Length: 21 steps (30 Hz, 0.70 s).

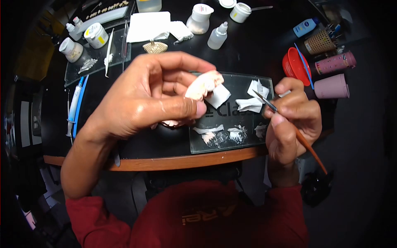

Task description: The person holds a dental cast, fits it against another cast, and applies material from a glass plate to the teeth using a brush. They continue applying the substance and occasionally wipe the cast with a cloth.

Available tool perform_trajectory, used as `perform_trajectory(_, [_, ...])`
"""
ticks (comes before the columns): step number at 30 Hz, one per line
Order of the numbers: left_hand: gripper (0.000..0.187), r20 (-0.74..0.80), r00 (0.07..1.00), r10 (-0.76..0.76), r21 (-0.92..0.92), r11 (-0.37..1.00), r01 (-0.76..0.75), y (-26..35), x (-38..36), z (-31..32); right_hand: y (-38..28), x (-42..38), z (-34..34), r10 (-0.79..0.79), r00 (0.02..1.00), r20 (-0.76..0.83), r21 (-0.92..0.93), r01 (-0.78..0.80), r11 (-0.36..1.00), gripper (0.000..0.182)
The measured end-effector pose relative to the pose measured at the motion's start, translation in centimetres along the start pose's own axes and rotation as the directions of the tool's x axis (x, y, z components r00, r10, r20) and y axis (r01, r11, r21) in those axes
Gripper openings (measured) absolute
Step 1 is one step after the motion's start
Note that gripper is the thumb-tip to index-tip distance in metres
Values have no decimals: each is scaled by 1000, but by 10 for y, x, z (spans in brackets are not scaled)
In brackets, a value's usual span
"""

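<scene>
My left hand (140,95) is closed round a pale dental model (202,85), with the thumb in front and the fingers behind. Part of the model is hidden by the hand. In my right hand (295,115) is a fine brush (308,145), pinched between thumb and fingers. Its dark tip points up and left, apart from the model. Below both hands a glass slab (199,146) lies on the table. On it are folded white tissues (249,104), a pinkish smear of paste (209,137) and a white smear (236,134).
Behind the hands stand a dropper bottle (217,36), a powder jar (200,20) and a white towel (147,27). A second glass slab (78,72) with jars lies left, near a syringe (75,105). At right are a red bowl (296,68) and a pink cup (331,87).
</scene>
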<state>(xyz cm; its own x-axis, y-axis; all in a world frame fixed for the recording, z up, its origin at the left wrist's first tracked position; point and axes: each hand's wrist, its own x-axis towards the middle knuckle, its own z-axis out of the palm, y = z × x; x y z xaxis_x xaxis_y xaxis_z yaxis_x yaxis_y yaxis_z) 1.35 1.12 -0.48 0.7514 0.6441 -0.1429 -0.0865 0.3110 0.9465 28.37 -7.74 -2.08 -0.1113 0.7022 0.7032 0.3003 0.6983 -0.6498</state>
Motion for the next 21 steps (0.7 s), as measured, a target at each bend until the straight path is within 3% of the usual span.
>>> perform_trajectory(3, [67, -131, 987, 95, 80, 993, -85, -6, 1, 0, -18, -31, 5, 98, 994, 40, -181, -89, 979, 20])
perform_trajectory(5, [65, -153, 983, 100, 119, 989, -82, -2, 0, 1, -25, -50, 20, 125, 992, 19, -203, -118, 972, 21])
perform_trajectory(8, [64, -214, 958, 192, 195, 969, -150, -9, 2, 1, -36, -65, 38, 120, 991, 55, -332, -95, 938, 23])
perform_trajectory(12, [62, -208, 962, 178, 291, 950, -113, -5, 1, -2, -33, -66, 39, 127, 990, 68, -352, -96, 931, 22])
perform_trajectory(18, [62, -215, 949, 231, 264, 949, -171, -10, 3, 3, -32, -62, 41, 144, 986, 86, -361, -104, 927, 20])
perform_trajectory(21, [62, -198, 964, 179, 266, 956, -123, -7, 1, 1, -32, -63, 41, 149, 986, 75, -346, -114, 931, 21])
